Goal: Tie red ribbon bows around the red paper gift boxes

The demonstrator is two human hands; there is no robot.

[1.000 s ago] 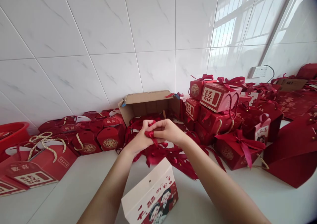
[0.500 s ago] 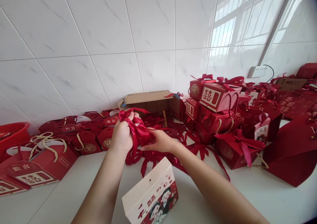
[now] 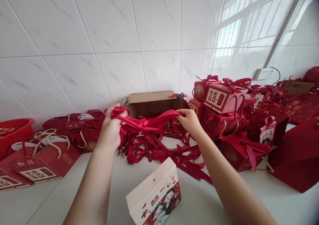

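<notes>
A bundle of red satin ribbon [image 3: 149, 122] is stretched sideways between my two hands, above the white surface. My left hand [image 3: 112, 127] is closed round its left end, with loops bulging over the fingers and some blur. The right end is pinched between the thumb and fingers of my right hand [image 3: 186, 120]. Below it lies a heap of loose red ribbons [image 3: 159, 148]. Nearer to me stands a white and red gift box [image 3: 156, 195] printed with a cartoon couple, a small hole in its upper panel.
An open cardboard box [image 3: 152, 97] stands against the tiled wall. Red gift boxes [image 3: 224, 97] with bows are stacked at right. More boxes with rope handles [image 3: 50, 158] stand at left, beside a red basin [image 3: 18, 127]. A power strip [image 3: 264, 73] is at the wall.
My hands have moved apart, the left going left and the right going right and up. The ribbon bundle, bunched together before, is now drawn out between them.
</notes>
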